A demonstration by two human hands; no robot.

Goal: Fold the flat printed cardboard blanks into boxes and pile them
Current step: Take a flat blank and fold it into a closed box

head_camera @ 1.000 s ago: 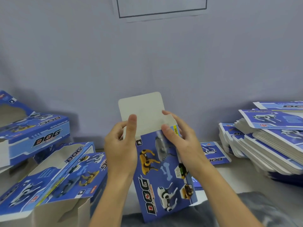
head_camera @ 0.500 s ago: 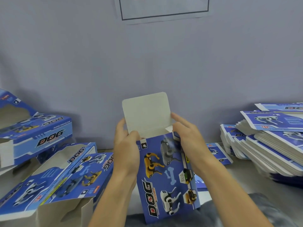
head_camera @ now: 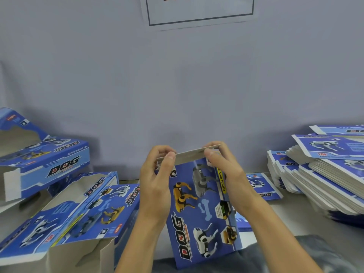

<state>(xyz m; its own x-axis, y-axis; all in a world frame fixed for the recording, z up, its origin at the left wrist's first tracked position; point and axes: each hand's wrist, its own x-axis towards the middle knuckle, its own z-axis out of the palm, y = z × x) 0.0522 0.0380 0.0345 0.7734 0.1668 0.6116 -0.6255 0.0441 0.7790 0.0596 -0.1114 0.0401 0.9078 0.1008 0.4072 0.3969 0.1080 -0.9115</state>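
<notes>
I hold a blue printed box (head_camera: 199, 209) with dog pictures upright in front of me, its printed face toward the camera. Its grey top flap (head_camera: 189, 153) is bent down almost level over the opening. My left hand (head_camera: 155, 186) grips the box's upper left corner, thumb on the flap's edge. My right hand (head_camera: 226, 170) grips the upper right corner, thumb and fingers pinching the flap. Folded boxes (head_camera: 65, 209) lie piled at the left. A stack of flat blanks (head_camera: 331, 174) sits at the right.
A grey-blue wall stands close behind the table, with a paper sheet (head_camera: 199, 10) stuck on it at the top. One loose flat blank (head_camera: 262, 186) lies on the table behind my right wrist. Dark cloth (head_camera: 275, 257) shows at the bottom edge.
The top flap stood upright one second ago; both hands have since bent it forward and down over the box's opening. The box rose slightly in view.
</notes>
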